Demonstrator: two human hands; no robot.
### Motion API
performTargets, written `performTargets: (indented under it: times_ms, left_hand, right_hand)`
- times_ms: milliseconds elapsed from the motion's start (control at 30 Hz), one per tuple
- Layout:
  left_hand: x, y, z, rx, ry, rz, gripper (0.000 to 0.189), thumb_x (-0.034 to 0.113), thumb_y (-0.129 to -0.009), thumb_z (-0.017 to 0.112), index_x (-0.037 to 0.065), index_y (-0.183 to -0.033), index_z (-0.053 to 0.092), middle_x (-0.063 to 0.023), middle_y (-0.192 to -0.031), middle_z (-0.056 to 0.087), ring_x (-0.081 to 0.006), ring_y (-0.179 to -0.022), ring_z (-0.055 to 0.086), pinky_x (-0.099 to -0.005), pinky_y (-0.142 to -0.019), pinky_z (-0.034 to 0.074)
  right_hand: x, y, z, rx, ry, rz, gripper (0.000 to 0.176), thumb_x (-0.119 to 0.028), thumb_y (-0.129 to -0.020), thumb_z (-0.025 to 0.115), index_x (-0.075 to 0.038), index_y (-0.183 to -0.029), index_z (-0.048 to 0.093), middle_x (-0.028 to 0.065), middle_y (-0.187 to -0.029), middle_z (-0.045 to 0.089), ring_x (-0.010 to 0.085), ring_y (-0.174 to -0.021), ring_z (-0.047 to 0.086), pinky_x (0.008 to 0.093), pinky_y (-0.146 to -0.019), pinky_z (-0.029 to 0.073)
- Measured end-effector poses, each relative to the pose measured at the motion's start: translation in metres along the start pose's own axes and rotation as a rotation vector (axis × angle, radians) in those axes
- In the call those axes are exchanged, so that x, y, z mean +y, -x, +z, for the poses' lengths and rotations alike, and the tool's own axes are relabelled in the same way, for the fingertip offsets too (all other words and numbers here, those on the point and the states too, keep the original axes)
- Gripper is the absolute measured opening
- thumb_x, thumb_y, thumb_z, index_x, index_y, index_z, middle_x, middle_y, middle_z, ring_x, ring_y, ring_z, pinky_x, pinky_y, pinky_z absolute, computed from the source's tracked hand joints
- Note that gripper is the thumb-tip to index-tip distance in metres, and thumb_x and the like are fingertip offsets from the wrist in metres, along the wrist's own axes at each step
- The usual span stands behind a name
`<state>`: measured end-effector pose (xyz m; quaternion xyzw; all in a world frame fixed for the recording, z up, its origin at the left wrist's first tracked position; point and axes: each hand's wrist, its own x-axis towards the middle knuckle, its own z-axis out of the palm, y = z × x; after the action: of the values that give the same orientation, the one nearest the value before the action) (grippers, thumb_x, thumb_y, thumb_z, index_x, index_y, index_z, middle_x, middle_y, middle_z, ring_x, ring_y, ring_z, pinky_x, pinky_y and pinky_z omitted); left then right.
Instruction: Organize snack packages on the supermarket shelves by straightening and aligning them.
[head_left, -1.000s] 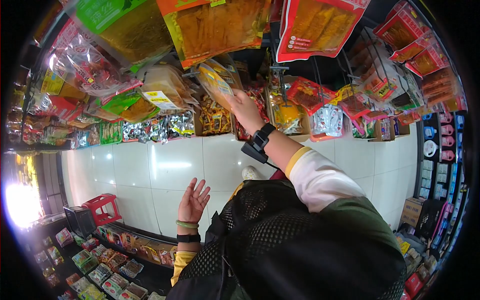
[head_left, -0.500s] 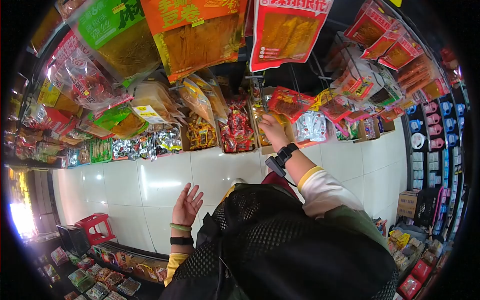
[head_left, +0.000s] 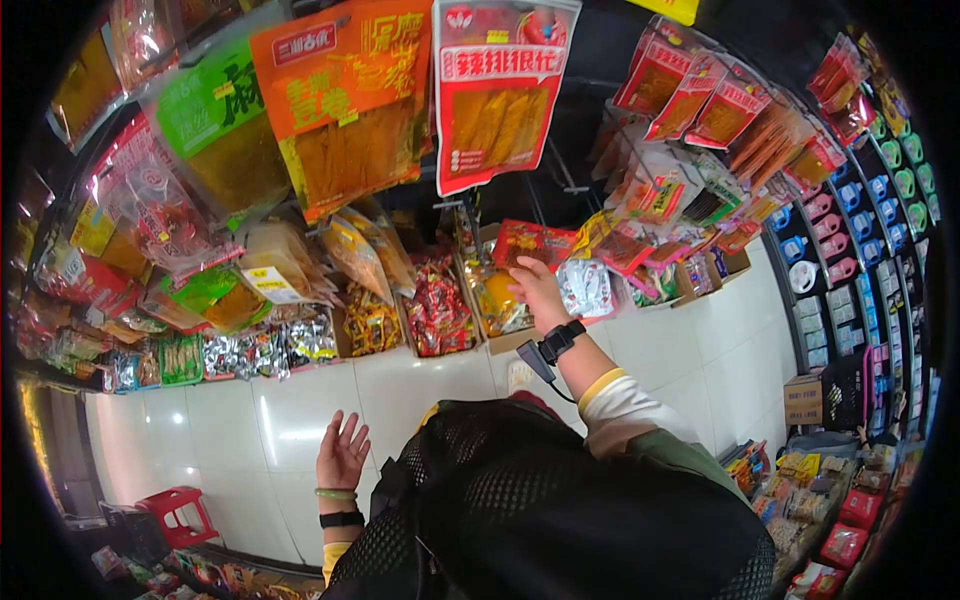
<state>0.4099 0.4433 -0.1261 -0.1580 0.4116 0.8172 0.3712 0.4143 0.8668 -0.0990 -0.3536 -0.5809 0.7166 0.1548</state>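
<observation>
My right hand, fingers loosely stretched out, reaches to the shelf front; its fingertips overlap the lower edge of a hanging red snack packet. Just left of those fingers, yellow-orange packets fill a cardboard box, and silver-white packets lie to their right. On that wrist sits a black strap with a small device. My left hand hangs over the floor, palm up, fingers apart, holding nothing. A green bangle and a dark band circle its wrist.
Large hanging bags, one orange and one red and white, dangle above the boxes. A box of red-wrapped sweets stands left of centre. A black mesh bag covers my front. A red stool stands on the tiles.
The view has tilted up and turned, so the shelf sits lower and further left. My right hand has shifted from the yellow packets to the red packet's edge. My left hand stays open.
</observation>
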Motion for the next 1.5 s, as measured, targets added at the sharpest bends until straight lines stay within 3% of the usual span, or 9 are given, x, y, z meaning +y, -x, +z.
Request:
performTargets:
  times_ms: [200,367,533,667,800,867,1000,1233,1500]
  left_hand:
    - [0.001,0.005,0.002,0.107,0.065,0.032,0.039,0.036,-0.091,0.046,0.019,-0.126,0.045,-0.0027,-0.123,0.054,-0.0224,-0.104,0.055,-0.0362,-0.083,0.045]
    - [-0.006,-0.015,0.038,0.064,0.020,0.033,0.035,0.035,-0.091,0.045,0.019,-0.122,0.048,-0.0039,-0.119,0.056,-0.0229,-0.101,0.057,-0.0370,-0.083,0.046]
    - [-0.020,-0.029,0.068,0.059,-0.005,0.048,0.036,0.037,-0.091,0.045,0.019,-0.121,0.048,-0.0033,-0.116,0.057,-0.0234,-0.100,0.057,-0.0373,-0.082,0.046]
    - [-0.049,-0.042,0.104,0.094,-0.005,0.009,0.034,0.039,-0.090,0.046,0.021,-0.119,0.051,-0.0021,-0.119,0.056,-0.0241,-0.102,0.056,-0.0380,-0.080,0.046]
    - [-0.068,-0.049,0.122,0.100,0.003,-0.006,0.034,0.039,-0.090,0.046,0.021,-0.118,0.051,-0.0016,-0.117,0.057,-0.0236,-0.102,0.056,-0.0380,-0.080,0.046]
    - [-0.077,-0.060,0.143,0.094,-0.010,-0.005,0.034,0.040,-0.090,0.047,0.021,-0.118,0.051,-0.0014,-0.117,0.057,-0.0234,-0.101,0.056,-0.0381,-0.080,0.046]
    - [-0.089,-0.070,0.165,0.094,-0.023,-0.003,0.034,0.039,-0.090,0.046,0.022,-0.118,0.051,-0.0009,-0.116,0.057,-0.0232,-0.101,0.056,-0.0383,-0.080,0.046]
    - [-0.125,-0.077,0.197,0.131,0.061,0.025,0.035,0.037,-0.090,0.048,0.020,-0.120,0.049,-0.0030,-0.118,0.056,-0.0242,-0.100,0.057,-0.0382,-0.080,0.048]
    - [-0.150,-0.070,0.202,0.232,0.099,0.036,0.034,0.038,-0.089,0.049,0.021,-0.119,0.050,-0.0019,-0.116,0.057,-0.0247,-0.100,0.057,-0.0387,-0.078,0.048]
  right_hand:
    - [-0.088,0.004,-0.009,-0.082,-0.107,-0.162,0.026,-0.018,-0.089,0.047,-0.006,-0.112,0.053,0.0076,-0.099,0.063,0.0129,-0.080,0.060,0.0250,-0.071,0.046]
    - [-0.169,-0.007,0.020,-0.609,-0.098,-0.498,0.035,-0.020,-0.090,0.050,-0.003,-0.121,0.049,0.0078,-0.112,0.059,0.0140,-0.105,0.053,0.0258,-0.085,0.041]
    - [-0.159,-0.020,0.019,-0.733,-0.044,-0.442,0.041,-0.018,-0.089,0.054,-0.002,-0.126,0.045,0.0069,-0.127,0.048,0.0137,-0.114,0.047,0.0288,-0.097,0.035]
    - [-0.162,-0.018,-0.048,-0.824,0.099,-0.183,0.032,-0.014,-0.089,0.053,-0.001,-0.118,0.053,0.0065,-0.110,0.060,0.0108,-0.096,0.056,0.0244,-0.083,0.044]
    - [-0.179,-0.031,-0.108,-0.616,0.005,-0.409,0.027,-0.014,-0.089,0.051,-0.003,-0.113,0.055,0.0041,-0.100,0.062,0.0108,-0.088,0.057,0.0241,-0.080,0.045]
    - [-0.212,-0.067,-0.167,-0.154,-0.079,-0.686,0.027,-0.012,-0.088,0.051,-0.001,-0.113,0.053,0.0052,-0.101,0.060,0.0122,-0.096,0.056,0.0264,-0.085,0.043]
    - [-0.248,-0.115,-0.217,0.222,-0.043,-0.920,0.054,-0.012,-0.082,0.063,-0.002,-0.129,0.037,0.0113,-0.125,0.045,0.0181,-0.115,0.045,0.0286,-0.091,0.039]
    - [-0.313,-0.168,-0.246,0.078,0.001,-0.950,0.075,-0.014,-0.077,0.068,-0.002,-0.136,0.024,0.0148,-0.133,0.036,0.0232,-0.124,0.036,0.0336,-0.099,0.032]
    - [-0.340,-0.204,-0.260,-0.400,-0.198,-0.680,0.031,-0.014,-0.081,0.065,-0.004,-0.108,0.056,0.0044,-0.102,0.062,0.0151,-0.095,0.057,0.0298,-0.087,0.041]
